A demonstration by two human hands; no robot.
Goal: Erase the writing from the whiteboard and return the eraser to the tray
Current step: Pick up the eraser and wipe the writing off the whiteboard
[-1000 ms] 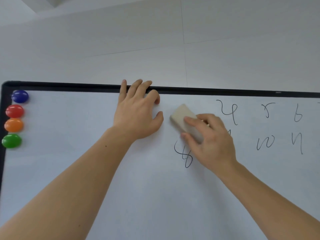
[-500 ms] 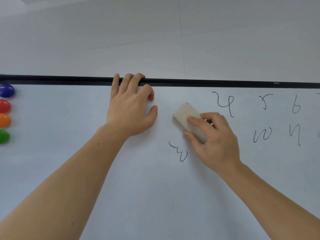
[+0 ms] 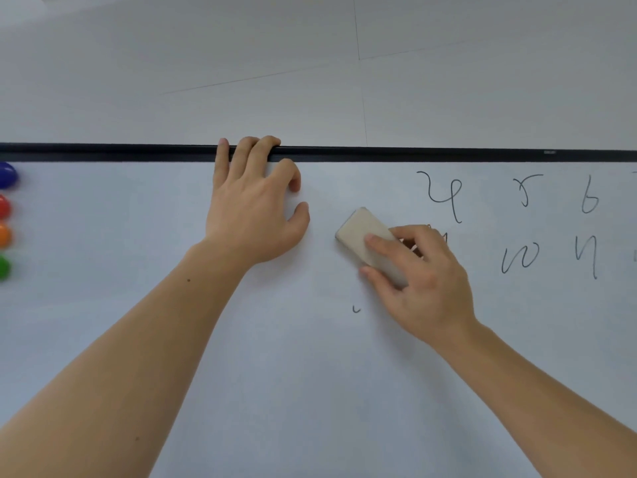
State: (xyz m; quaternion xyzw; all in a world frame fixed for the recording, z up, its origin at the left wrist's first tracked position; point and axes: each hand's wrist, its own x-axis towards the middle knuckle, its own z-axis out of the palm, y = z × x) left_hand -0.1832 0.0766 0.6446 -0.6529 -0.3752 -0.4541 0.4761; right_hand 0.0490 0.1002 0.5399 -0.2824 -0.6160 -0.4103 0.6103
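The whiteboard (image 3: 275, 357) fills the lower view under a black top frame (image 3: 448, 155). My right hand (image 3: 424, 281) presses a beige eraser (image 3: 362, 236) flat against the board near its middle. Black handwritten marks (image 3: 444, 194) stand in two rows to the right of the eraser. A tiny leftover stroke (image 3: 356, 309) sits just below the eraser. My left hand (image 3: 255, 208) rests on the board with its fingertips hooked over the top frame. The tray is out of view.
Round magnets cling in a column at the board's left edge: blue (image 3: 7, 175), red (image 3: 4, 207), orange (image 3: 4, 236) and green (image 3: 4, 267). A pale wall (image 3: 310, 63) rises above the frame.
The squiggle below the eraser has shrunk from a full figure to one tiny stroke as my right hand wiped over it. The view has shifted right, so the magnets sit at the edge.
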